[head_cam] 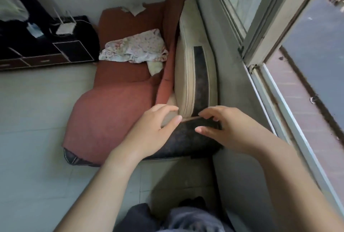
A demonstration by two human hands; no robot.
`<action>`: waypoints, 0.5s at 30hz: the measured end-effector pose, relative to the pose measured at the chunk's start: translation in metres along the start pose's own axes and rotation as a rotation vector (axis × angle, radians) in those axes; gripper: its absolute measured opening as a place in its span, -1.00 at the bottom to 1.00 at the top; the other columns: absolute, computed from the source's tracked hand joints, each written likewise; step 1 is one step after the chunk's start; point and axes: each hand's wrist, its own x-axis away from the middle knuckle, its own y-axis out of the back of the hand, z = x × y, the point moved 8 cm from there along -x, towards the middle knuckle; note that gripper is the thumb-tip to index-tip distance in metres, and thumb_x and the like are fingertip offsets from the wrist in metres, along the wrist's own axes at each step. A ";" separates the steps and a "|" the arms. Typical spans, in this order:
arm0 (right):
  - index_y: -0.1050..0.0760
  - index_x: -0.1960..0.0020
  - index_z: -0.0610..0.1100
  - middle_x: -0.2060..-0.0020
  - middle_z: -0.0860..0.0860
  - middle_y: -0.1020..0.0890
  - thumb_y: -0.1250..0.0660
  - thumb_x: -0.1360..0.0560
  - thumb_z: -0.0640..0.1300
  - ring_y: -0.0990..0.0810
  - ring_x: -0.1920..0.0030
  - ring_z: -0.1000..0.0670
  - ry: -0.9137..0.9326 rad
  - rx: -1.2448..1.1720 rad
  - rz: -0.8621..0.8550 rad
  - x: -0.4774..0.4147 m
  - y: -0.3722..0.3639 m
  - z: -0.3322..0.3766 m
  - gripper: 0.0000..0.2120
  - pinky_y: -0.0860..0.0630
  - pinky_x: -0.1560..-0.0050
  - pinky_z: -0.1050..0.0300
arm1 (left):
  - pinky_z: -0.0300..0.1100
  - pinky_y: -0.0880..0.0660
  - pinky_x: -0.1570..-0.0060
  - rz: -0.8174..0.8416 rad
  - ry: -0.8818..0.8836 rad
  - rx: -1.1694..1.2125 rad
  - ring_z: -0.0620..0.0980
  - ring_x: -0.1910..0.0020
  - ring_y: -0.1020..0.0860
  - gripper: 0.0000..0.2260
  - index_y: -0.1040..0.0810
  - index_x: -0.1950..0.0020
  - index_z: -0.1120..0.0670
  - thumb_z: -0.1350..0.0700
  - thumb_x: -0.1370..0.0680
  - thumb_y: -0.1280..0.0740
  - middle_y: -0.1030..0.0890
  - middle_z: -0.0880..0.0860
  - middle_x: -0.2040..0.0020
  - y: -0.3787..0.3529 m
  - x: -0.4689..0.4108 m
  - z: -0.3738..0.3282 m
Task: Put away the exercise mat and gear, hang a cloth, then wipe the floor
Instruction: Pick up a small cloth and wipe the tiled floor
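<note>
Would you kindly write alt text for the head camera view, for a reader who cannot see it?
The left hand and right hand touch the near end of a beige mat standing on edge against the wall under a window. Beside it, a floral cloth lies on reddish bedding.

1. Floor (37, 120): pale tiles, joints faintly visible.
2. Red-brown mat (115, 112): lies flat on the floor, its near end rumpled.
3. Dark padded piece (186, 144): on the floor at the mat's near end, partly under it. It is possibly the end of the cushion; the view does not settle it.
4. Beige cushion (191, 75): stands on edge between the mat and the wall (223, 64), touching both.
5. Dark cabinet (55, 53): on the floor at far left, just beside the mat.
</note>
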 end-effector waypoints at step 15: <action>-0.41 -0.31 0.00 -0.21 0.09 -0.52 -0.31 -0.46 0.16 -0.48 -0.15 0.08 0.414 0.103 0.217 -0.073 -0.156 0.294 -0.53 -0.41 -0.11 0.20 | -0.35 -0.29 -0.12 -0.319 0.315 0.081 -0.27 -0.25 -0.37 -0.65 -0.43 -0.29 -0.12 -0.15 -0.55 -0.14 -0.41 -0.26 -0.24 0.170 0.195 0.218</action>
